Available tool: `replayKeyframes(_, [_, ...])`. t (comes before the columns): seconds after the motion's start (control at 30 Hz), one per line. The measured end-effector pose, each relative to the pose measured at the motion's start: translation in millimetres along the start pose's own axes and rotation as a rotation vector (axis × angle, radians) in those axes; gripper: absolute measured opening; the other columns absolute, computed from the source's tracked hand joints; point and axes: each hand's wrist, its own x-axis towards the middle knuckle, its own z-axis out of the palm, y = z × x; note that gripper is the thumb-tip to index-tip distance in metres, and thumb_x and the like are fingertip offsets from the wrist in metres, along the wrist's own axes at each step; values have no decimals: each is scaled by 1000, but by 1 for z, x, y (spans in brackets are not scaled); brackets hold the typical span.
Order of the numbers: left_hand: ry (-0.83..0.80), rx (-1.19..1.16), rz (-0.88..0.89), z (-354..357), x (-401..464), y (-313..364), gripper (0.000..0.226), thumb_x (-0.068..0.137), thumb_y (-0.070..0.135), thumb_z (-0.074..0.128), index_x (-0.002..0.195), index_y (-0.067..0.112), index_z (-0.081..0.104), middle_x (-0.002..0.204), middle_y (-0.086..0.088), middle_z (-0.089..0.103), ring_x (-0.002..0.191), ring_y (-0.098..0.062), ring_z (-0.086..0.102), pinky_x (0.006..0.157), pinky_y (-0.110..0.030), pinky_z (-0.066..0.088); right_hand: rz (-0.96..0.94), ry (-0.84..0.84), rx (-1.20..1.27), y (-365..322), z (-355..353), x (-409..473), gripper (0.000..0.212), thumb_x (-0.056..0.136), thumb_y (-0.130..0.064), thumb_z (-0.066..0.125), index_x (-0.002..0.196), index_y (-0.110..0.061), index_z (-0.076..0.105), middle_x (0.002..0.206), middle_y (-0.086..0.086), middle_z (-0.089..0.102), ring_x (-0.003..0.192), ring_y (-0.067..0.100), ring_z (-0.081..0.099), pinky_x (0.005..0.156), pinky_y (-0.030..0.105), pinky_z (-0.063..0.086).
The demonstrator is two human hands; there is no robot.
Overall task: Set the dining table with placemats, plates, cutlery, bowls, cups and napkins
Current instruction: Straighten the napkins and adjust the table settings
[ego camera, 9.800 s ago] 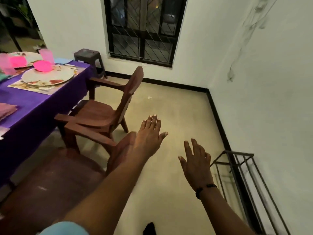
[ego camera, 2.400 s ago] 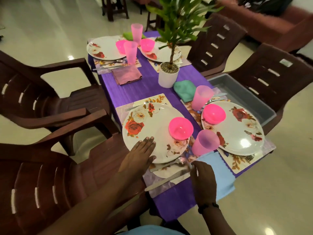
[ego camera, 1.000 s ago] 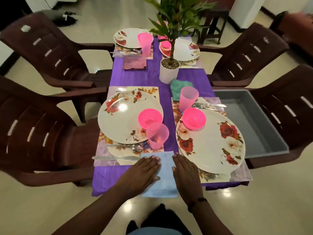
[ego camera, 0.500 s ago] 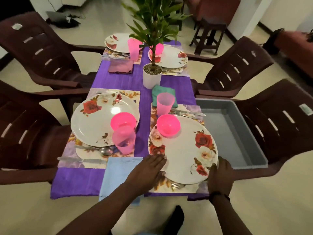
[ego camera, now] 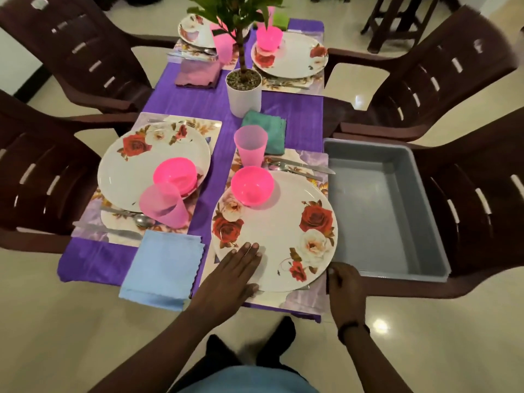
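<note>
A purple-clothed table (ego camera: 93, 259) carries several place settings. On the near right floral placemat (ego camera: 297, 297) lies a rose-patterned plate (ego camera: 272, 231) with a pink bowl (ego camera: 251, 186) on it. A pink cup (ego camera: 250, 150), a knife (ego camera: 300, 164) and a teal napkin (ego camera: 269, 130) lie beyond. My left hand (ego camera: 235, 273) rests flat on this plate's near rim. My right hand (ego camera: 344, 285) curls over the placemat's right edge beside the plate. The near left setting has a plate (ego camera: 133, 171), pink bowl (ego camera: 175, 174), leaning pink cup (ego camera: 164, 205) and blue napkin (ego camera: 164, 265).
A grey tray (ego camera: 377, 199) sits on the brown chair (ego camera: 467, 199) at the right, touching the table side. A white plant pot (ego camera: 243, 92) stands mid-table. Brown chairs (ego camera: 34, 171) flank the left side. Two more settings lie at the far end.
My left hand went from the blue napkin onto the right plate's rim. My right hand went from the napkin to the placemat's right edge. The view drew closer.
</note>
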Motion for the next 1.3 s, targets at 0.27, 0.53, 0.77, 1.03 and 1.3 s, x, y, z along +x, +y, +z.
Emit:
replayKeyframes(0.27, [-92,110,177,0,-27,6,60,105,40,37,156,13,21,165,-5,11,152,-20,9,119,-40,16,-299,31,-315,13,-8,-46,32,92,-33,47,105,-10,64,114,7,60,104,24,53,87,31,41])
replayKeyframes(0.53, [-112,127,240,1,-63,7,58,105,42,34,155,13,25,164,-4,17,151,-18,14,119,-37,16,-625,-76,-514,21,2,-67,40,91,-25,45,119,-7,66,123,13,64,116,30,59,97,40,47])
replayKeyframes(0.77, [-131,71,134,7,-75,7,58,106,45,30,154,14,28,162,-4,22,151,-18,16,117,-37,20,-619,-117,-544,7,8,-80,38,88,-19,53,123,-6,63,122,14,63,113,31,60,93,42,51])
replayKeyframes(1.03, [-94,44,109,8,-85,16,57,106,47,27,153,16,32,160,-3,28,149,-17,20,116,-36,20,-657,-70,-560,3,2,-94,35,83,-11,60,118,-6,66,115,15,66,106,32,63,85,42,54])
replayKeyframes(1.3, [-47,-15,-38,-14,-63,6,58,106,46,21,153,14,30,161,-4,25,150,-18,19,118,-36,17,-547,-71,-552,-19,8,-64,53,88,-21,67,138,-15,52,142,8,52,134,29,46,104,48,43])
